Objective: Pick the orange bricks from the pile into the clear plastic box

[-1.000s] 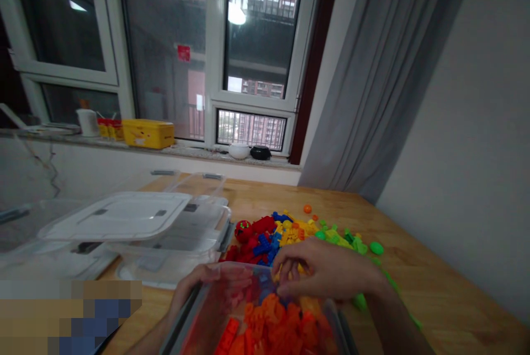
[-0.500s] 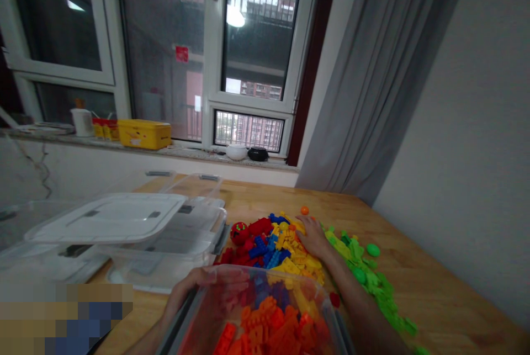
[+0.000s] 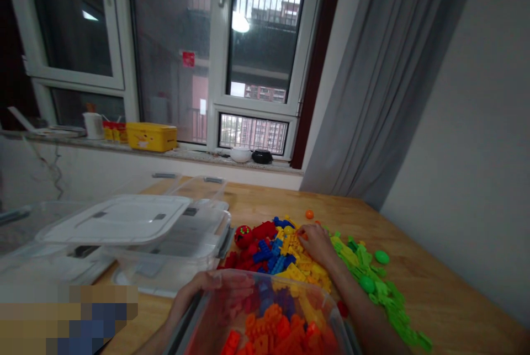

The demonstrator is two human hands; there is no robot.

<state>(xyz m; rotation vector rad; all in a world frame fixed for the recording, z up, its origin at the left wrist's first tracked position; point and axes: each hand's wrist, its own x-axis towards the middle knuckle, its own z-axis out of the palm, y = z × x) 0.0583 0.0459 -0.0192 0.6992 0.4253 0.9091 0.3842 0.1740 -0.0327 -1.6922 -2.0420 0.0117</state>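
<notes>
Right hand (image 3: 317, 242) has its fingers curled down among yellow bricks (image 3: 304, 266) on the desk (image 3: 434, 289); what they pinch, I cannot tell. Left hand (image 3: 194, 294) grips the clear bin (image 3: 269, 316), which could tip, spilling orange bricks (image 3: 281, 333)

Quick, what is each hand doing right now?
Left hand: closed on the rim of the clear bin.
Right hand: on the yellow bricks; grip cannot be told.

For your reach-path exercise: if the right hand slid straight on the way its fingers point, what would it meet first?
Probably the yellow bricks at the fingertips of the right hand, then the blue ones; depth is unclear.
</notes>
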